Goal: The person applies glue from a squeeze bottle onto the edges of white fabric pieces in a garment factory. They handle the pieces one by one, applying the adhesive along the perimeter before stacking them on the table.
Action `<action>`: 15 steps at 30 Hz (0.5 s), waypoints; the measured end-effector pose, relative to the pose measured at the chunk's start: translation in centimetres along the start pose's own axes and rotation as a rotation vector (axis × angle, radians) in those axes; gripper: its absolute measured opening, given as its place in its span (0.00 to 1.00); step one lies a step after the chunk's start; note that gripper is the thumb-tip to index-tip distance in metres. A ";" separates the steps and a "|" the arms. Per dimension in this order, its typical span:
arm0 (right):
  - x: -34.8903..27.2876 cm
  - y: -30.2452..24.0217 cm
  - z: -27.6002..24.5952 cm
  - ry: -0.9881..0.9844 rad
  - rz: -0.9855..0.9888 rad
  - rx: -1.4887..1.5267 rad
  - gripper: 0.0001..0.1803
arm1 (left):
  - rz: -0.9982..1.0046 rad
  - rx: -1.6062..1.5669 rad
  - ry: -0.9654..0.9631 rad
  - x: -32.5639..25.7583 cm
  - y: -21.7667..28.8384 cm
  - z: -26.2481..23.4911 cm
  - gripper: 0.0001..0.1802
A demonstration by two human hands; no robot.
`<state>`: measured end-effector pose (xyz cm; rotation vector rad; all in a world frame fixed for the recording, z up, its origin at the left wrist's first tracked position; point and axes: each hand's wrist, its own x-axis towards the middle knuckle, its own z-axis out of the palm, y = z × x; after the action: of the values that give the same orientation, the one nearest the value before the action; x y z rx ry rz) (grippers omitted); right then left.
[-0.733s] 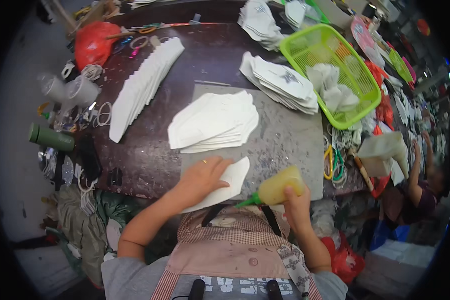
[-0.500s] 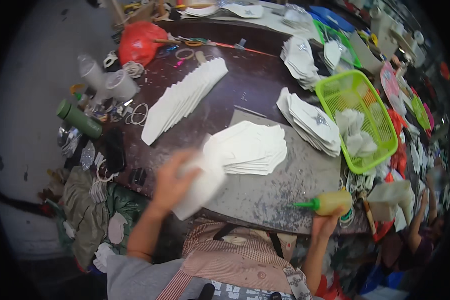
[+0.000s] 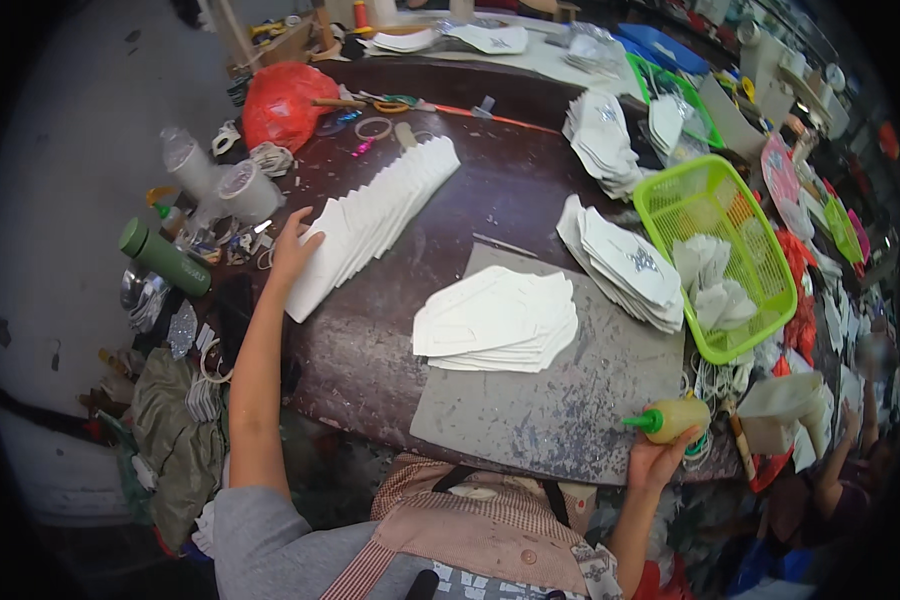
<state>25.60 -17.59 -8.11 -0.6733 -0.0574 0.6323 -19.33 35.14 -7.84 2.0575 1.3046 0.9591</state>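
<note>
My left hand (image 3: 295,250) is at the near-left end of a slanting row of overlapping white cut-out pieces (image 3: 380,220). Its thumb lies over the edge of the end piece and the fingers curve along its side. In my right hand (image 3: 658,462), at the front right of the table, is a squeeze bottle (image 3: 682,417) with a green nozzle and yellowish contents. The nozzle points left. Between my hands, a fanned stack of white pieces (image 3: 495,315) lies on a grey, stained board (image 3: 520,420). What the white pieces are made of I cannot tell.
Right of the board lie white pieces with silvery star patterns (image 3: 630,260), beside a lime-green basket (image 3: 715,345) holding white scraps. Along the left edge stand a green flask (image 3: 165,257), wrapped white cups (image 3: 245,192) and a red bag (image 3: 285,105). Another person's arm (image 3: 832,465) shows at far right.
My left hand has carried a white piece away from the front of the board, up and left to the row's near end. The bottle stays in my right hand. The view has shifted slightly.
</note>
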 end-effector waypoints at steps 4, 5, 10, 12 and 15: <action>0.2 0.2 -0.8 -0.024 0.007 -0.041 0.35 | 0.335 0.350 0.268 -1.6 2.0 0.5 0.27; -0.2 0.0 0.2 -0.015 0.025 -0.027 0.34 | 0.314 0.340 0.305 -3.9 7.8 0.5 0.22; -0.4 -0.1 1.9 0.006 0.039 0.016 0.33 | 0.631 0.167 -0.226 -17.9 26.5 7.0 0.21; -0.4 -0.1 2.3 0.002 0.061 0.029 0.34 | 0.657 0.141 -0.472 -22.1 29.0 11.2 0.31; -0.8 -0.1 2.4 -0.065 0.068 0.015 0.33 | 0.703 0.213 -0.596 -24.5 29.4 12.9 0.38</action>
<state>24.40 -16.72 -6.01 -0.6424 -0.0898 0.7193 -0.15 0.27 -1.27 2.7457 0.3792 0.3847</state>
